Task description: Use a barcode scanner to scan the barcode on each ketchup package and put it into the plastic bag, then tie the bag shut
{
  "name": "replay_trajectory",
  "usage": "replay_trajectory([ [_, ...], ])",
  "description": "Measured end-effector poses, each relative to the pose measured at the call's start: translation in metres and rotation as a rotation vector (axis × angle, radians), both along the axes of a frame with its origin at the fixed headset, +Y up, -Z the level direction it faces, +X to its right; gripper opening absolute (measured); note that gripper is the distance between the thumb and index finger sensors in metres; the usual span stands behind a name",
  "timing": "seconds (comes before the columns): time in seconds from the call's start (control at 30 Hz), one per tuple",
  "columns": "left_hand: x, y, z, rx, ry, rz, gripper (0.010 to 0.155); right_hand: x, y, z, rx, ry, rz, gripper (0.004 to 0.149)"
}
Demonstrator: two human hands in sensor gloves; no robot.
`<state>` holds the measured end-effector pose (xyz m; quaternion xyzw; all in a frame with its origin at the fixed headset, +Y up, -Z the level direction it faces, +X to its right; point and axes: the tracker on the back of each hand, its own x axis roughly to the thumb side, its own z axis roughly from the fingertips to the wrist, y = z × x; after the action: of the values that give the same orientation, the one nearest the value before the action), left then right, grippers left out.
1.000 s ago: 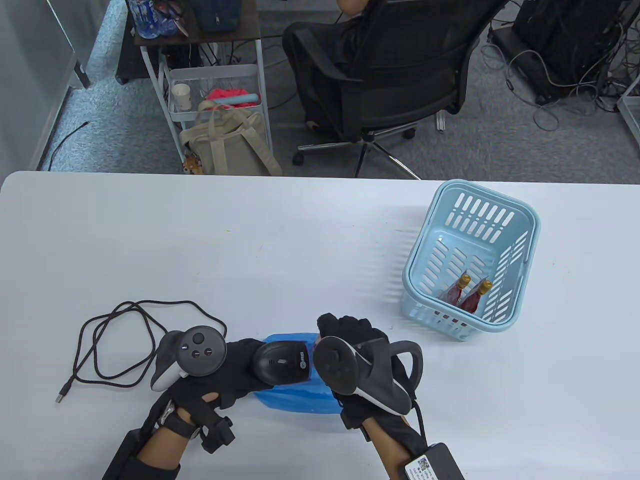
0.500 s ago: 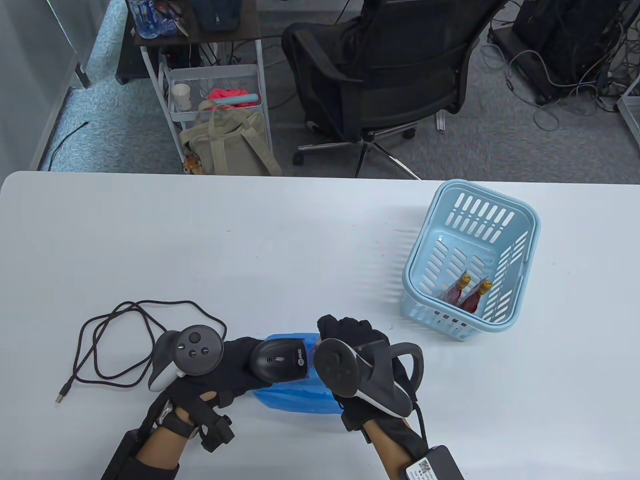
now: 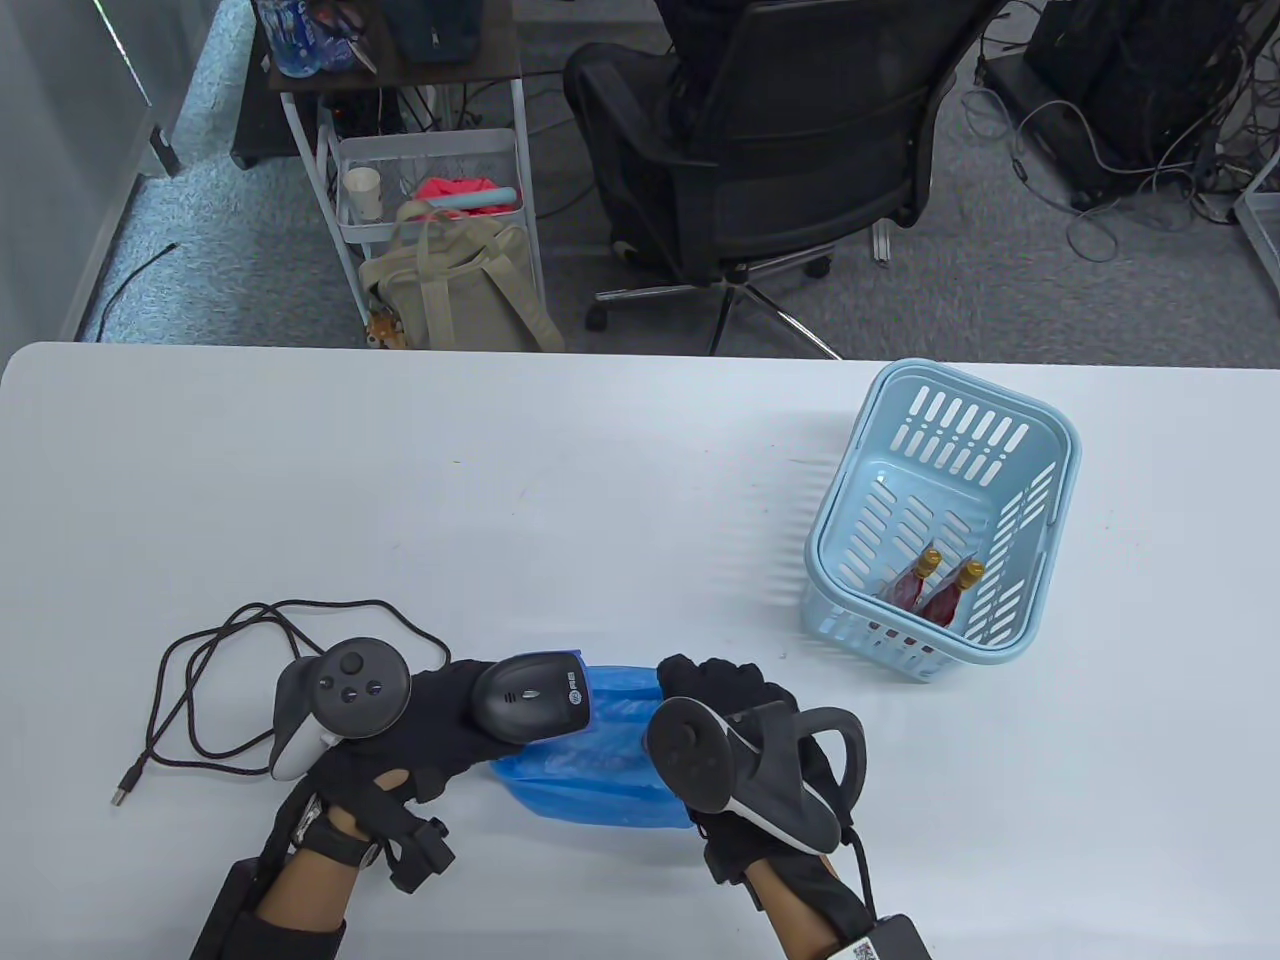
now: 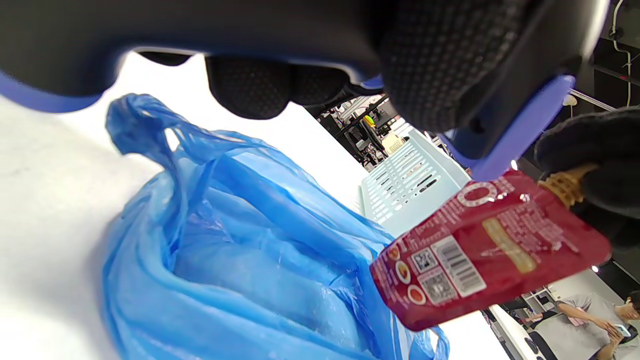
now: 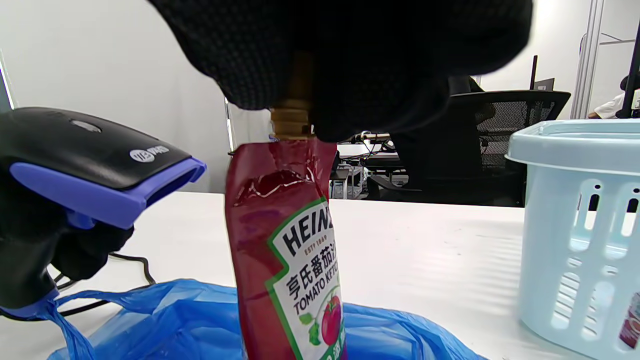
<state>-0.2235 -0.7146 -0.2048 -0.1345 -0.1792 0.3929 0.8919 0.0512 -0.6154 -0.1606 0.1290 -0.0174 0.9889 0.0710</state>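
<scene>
Your left hand (image 3: 420,720), gripping the scanner (image 3: 530,697), has pulled left off the bag (image 3: 600,770); your right hand (image 3: 735,700) pinches a pouch (image 5: 287,260) above the bag, seemingly scanned, ready to drop.

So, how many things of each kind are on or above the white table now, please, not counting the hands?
Red ketchup pouches: 3, one held, two in the basket
Black handheld barcode scanner: 1
Blue plastic bag: 1
Light blue slotted plastic basket: 1
Total: 6
</scene>
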Motion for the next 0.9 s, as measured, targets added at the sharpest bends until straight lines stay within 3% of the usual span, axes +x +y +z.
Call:
replay_trajectory([
  [0.9,-0.004,0.001,-0.002,-0.021,0.026,0.006,0.051,-0.006,-0.038,-0.017,-0.041,-0.002,0.132,0.045],
])
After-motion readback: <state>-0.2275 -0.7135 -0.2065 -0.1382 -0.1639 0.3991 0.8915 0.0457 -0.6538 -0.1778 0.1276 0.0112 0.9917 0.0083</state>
